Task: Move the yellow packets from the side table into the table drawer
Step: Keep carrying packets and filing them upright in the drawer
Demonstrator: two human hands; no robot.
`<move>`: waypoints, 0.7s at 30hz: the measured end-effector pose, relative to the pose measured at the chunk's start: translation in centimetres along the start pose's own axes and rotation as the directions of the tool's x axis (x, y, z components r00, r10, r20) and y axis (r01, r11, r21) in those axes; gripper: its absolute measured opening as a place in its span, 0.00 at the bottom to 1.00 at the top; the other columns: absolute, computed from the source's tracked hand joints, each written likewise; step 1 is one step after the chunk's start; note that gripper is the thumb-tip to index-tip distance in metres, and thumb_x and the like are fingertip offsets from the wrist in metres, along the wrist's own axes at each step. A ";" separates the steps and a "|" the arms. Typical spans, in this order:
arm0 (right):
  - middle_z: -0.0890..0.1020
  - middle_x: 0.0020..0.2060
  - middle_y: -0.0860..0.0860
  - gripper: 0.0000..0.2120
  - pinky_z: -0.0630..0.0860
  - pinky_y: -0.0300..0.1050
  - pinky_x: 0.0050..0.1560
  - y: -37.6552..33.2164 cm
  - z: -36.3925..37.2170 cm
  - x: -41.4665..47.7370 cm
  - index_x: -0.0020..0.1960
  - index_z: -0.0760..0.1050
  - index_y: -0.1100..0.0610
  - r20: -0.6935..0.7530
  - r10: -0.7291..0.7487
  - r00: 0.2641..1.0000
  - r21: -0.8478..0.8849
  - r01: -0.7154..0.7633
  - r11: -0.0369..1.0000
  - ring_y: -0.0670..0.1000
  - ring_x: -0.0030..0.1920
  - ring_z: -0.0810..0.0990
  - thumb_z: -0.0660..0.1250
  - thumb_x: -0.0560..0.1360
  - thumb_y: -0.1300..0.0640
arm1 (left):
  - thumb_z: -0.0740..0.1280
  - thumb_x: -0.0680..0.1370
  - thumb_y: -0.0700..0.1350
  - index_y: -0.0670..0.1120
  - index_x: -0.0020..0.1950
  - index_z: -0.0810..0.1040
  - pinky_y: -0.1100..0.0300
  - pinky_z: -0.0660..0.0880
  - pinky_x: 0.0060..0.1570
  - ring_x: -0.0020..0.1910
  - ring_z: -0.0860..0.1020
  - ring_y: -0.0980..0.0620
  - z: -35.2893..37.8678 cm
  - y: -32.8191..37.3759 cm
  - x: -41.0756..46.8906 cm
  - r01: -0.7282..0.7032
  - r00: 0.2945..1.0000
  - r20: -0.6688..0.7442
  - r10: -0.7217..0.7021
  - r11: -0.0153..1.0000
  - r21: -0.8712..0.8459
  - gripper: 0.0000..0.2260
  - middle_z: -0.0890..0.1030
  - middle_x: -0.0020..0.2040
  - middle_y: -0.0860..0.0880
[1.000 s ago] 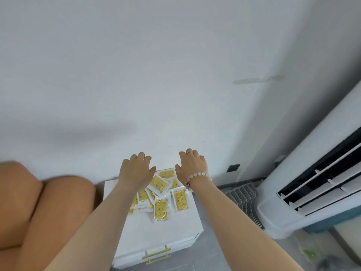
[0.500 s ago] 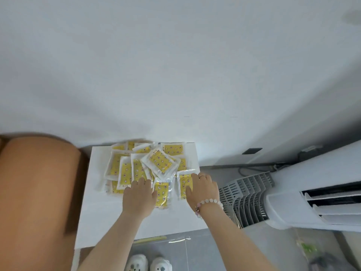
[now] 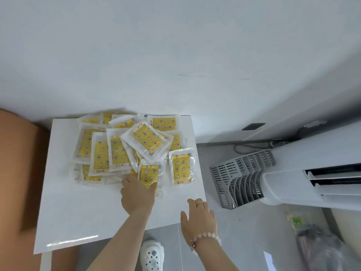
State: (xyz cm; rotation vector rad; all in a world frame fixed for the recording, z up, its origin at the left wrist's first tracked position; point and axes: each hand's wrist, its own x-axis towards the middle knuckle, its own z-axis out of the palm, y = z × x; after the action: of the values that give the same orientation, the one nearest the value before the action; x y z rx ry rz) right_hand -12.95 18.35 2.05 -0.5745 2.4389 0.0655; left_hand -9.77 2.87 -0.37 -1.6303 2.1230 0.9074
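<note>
A white wall (image 3: 175, 45) stands far beyond the fingers (image 3: 199, 204). A brown sofa (image 3: 17, 173) sits well to their left. To the right of the fingers, a grey rack (image 3: 242, 180) with slots stands on the grey floor (image 3: 254, 231). A big white air cooler (image 3: 312, 153) is further right, just beside the rack. A small black socket (image 3: 253, 126) is on the wall beyond the rack. A white shoe (image 3: 152, 255) is nearer than the fingers.

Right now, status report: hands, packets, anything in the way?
Left hand pinches nearest yellow packet; right hand open, empty. Packet pile on side table. Drawer out of view.
</note>
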 end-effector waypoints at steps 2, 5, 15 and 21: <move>0.69 0.63 0.48 0.20 0.64 0.43 0.63 0.3 0.6 -0.4 0.70 0.61 0.52 0.012 0.010 1.000 0.008 -0.010 1.000 0.50 0.65 0.66 0.50 0.80 0.47 | 0.71 0.72 0.53 0.37 0.61 0.65 0.48 0.74 0.44 0.54 0.76 0.39 0.6 0.2 0.1 0.028 1.000 0.005 -0.027 0.997 -0.067 0.28 0.71 0.59 0.40; 0.68 0.64 0.48 0.20 0.63 0.42 0.63 0.8 1.2 -0.9 0.70 0.60 0.51 0.024 0.034 0.999 0.019 -0.034 0.999 0.49 0.65 0.65 0.50 0.80 0.47 | 0.71 0.73 0.49 0.38 0.60 0.66 0.48 0.73 0.44 0.53 0.76 0.37 1.3 0.0 0.4 0.056 0.998 0.005 -0.056 0.981 -0.185 0.23 0.74 0.57 0.40; 0.67 0.67 0.47 0.20 0.65 0.41 0.64 -0.7 1.6 -1.4 0.71 0.61 0.51 0.114 0.188 0.975 0.317 -0.215 0.924 0.47 0.68 0.64 0.52 0.80 0.46 | 0.69 0.76 0.48 0.41 0.51 0.71 0.56 0.68 0.38 0.46 0.77 0.40 1.0 -3.0 -0.5 0.056 0.997 0.062 -0.042 0.967 -0.248 0.13 0.79 0.47 0.43; 0.74 0.63 0.52 0.22 0.68 0.41 0.57 -2.4 -0.1 0.3 0.69 0.66 0.56 0.287 0.332 0.899 0.695 -0.433 0.574 0.52 0.62 0.73 0.57 0.79 0.46 | 0.72 0.73 0.49 0.49 0.42 0.73 0.63 0.67 0.32 0.39 0.77 0.52 0.0 -5.2 -4.0 0.012 0.994 0.099 0.035 0.898 -0.439 0.08 0.79 0.38 0.54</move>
State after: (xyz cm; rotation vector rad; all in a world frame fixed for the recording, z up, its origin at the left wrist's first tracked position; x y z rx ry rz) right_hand -12.23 16.05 2.22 0.3410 2.1474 -0.6874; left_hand -3.66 5.03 0.47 -1.7201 1.9518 1.5314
